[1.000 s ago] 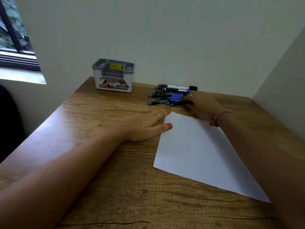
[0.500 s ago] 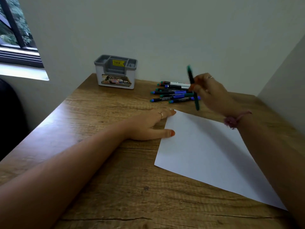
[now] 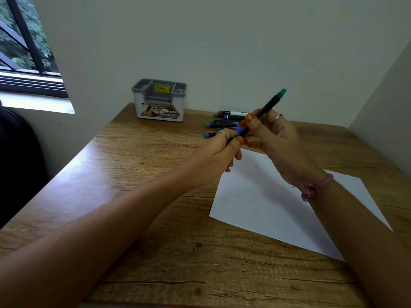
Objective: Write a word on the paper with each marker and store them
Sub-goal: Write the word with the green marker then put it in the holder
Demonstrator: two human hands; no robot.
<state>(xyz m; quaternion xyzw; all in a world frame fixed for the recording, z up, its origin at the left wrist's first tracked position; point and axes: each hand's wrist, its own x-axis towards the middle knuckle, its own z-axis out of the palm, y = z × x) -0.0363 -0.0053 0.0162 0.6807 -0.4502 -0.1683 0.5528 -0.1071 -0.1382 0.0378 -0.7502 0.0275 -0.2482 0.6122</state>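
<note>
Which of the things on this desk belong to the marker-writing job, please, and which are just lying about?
Belong to the job:
- green marker, held by left hand and right hand
- loose markers by the wall
- blank paper
- grey organiser, seemingly for storing them

Just there:
- window
- dark shape at the left edge

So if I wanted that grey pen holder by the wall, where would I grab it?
Probably from above, gripping the two short end walls of the grey organizer. It stands upright with its open top facing up, and its back sits near the wall, so the ends and front are free; the marker pile lies to one side.
</note>
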